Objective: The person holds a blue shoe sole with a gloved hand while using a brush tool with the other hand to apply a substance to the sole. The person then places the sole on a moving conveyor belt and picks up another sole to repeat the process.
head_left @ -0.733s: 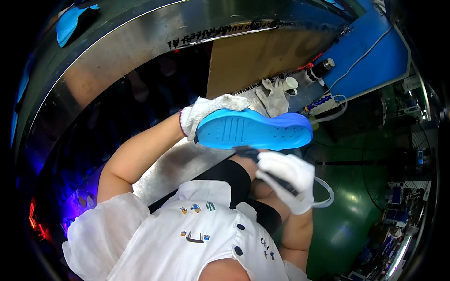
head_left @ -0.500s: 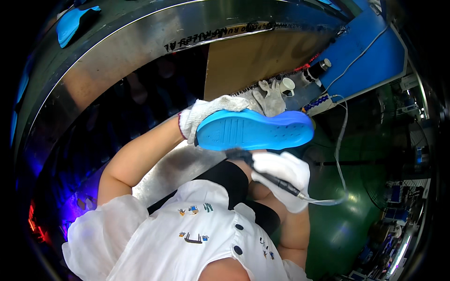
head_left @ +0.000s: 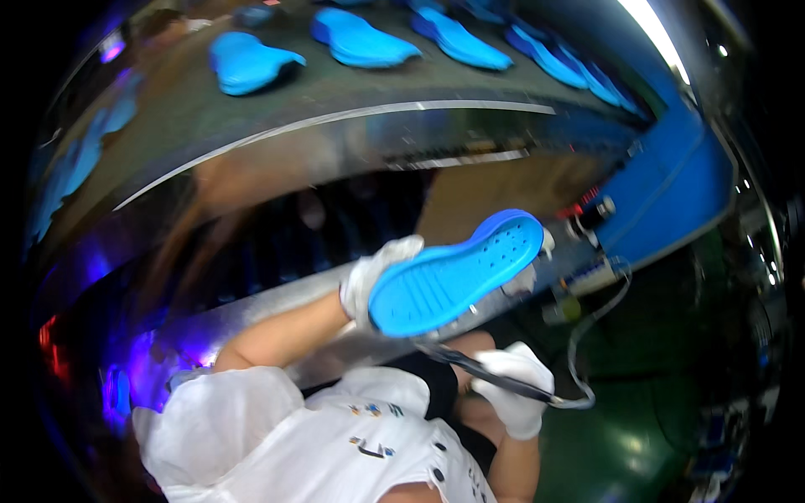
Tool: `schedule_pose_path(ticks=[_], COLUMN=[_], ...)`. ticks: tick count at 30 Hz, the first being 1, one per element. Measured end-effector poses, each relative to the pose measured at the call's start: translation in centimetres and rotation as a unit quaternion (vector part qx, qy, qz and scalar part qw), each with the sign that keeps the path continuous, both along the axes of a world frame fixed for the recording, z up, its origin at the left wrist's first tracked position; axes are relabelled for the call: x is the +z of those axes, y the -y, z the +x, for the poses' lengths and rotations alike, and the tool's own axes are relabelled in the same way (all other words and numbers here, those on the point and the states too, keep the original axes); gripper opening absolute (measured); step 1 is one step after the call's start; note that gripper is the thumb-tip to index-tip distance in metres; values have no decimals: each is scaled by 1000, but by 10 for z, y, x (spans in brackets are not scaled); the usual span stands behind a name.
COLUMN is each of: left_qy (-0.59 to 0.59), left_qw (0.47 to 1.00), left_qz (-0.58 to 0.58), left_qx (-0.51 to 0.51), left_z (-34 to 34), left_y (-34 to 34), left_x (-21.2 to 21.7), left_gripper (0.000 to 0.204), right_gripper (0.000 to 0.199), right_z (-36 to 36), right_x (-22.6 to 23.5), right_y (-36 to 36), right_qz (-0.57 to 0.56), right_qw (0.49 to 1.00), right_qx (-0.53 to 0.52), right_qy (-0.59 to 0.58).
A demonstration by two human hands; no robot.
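Blue sole (head_left: pixel 449 281), left end clamped in left grip (head_left: pixel 367 277), right grip (head_left: pixel 515 367) below, clamped around black tool (head_left: pixel 457 358)

Left fingers (head_left: pixel 408 247) hold a blue sole (head_left: pixel 449 281); right fingers (head_left: pixel 513 362) grip a slim black tool (head_left: pixel 518 386).

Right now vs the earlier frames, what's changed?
View swung, bringing more blue soles on the dark surface into frame. The held sole tilted, its holed end higher. Nothing taken or released: left hand still grips it, right hand the black tool.
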State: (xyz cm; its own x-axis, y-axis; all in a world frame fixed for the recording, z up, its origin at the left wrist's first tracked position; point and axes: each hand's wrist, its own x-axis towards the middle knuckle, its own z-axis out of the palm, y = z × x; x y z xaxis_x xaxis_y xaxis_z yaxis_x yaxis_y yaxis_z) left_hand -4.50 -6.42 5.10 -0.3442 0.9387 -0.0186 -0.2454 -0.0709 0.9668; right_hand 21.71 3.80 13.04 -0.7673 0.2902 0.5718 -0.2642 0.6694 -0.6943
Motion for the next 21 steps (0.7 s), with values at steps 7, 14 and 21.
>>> schedule_pose_path(ticks=[7, 14, 21], left_qy=[351, -292, -533], left_qw=[884, 768, 301], left_qz=[301, -164, -671], left_qx=[-68, 546, 418], left_z=[-52, -156, -194], left_y=[105, 200, 248], left_x=[197, 276, 246], left_gripper=[87, 57, 26], right_gripper=[30, 28, 25], right_z=[5, -8, -7], right_x=[-34, -41, -42], right_y=[4, 11, 11], right_qz=[-226, -256, -307], right_qw=[966, 960, 947], right_qx=[-37, -39, -76], right_qy=[-120, -102, -58])
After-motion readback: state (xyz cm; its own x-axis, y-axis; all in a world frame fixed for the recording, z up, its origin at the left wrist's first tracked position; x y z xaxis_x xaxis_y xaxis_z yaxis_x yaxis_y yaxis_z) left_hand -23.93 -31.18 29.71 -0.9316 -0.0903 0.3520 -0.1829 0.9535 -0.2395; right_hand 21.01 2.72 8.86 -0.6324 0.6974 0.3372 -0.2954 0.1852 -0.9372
